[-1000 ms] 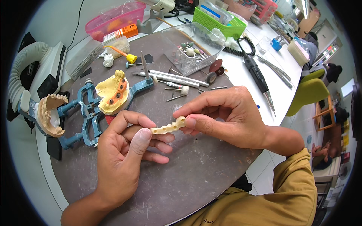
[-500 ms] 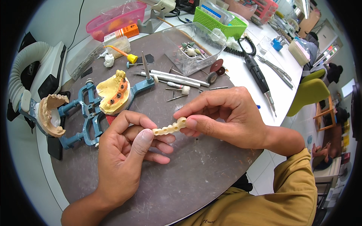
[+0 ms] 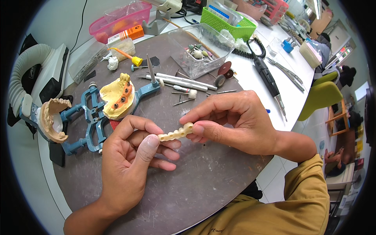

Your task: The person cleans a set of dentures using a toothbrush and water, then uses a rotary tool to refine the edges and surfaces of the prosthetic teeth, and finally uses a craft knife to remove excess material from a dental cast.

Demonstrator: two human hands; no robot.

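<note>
Between my two hands is a cream-coloured dental bridge (image 3: 175, 134), a short row of joined teeth with round holes facing up. My left hand (image 3: 135, 156) pinches its left end between thumb and forefinger, the other fingers curled loosely below. The right end is pinched by the thumb and fingertips of my right hand (image 3: 231, 123). Just beyond my left hand lies a blue dental articulator (image 3: 94, 121), opened out. It carries a yellow plaster jaw model (image 3: 114, 102) with an orange gum strip and several dark holes, and a beige tooth model (image 3: 53, 117).
Behind my hands lie metal hand instruments (image 3: 184, 81), burs and grinding discs (image 3: 225, 68), near a clear plastic box (image 3: 196, 70). A dark handpiece (image 3: 268, 80) with a coiled cord and tweezers rest on the right. At left stands a ribbed suction hose (image 3: 29, 64). Baskets line the back.
</note>
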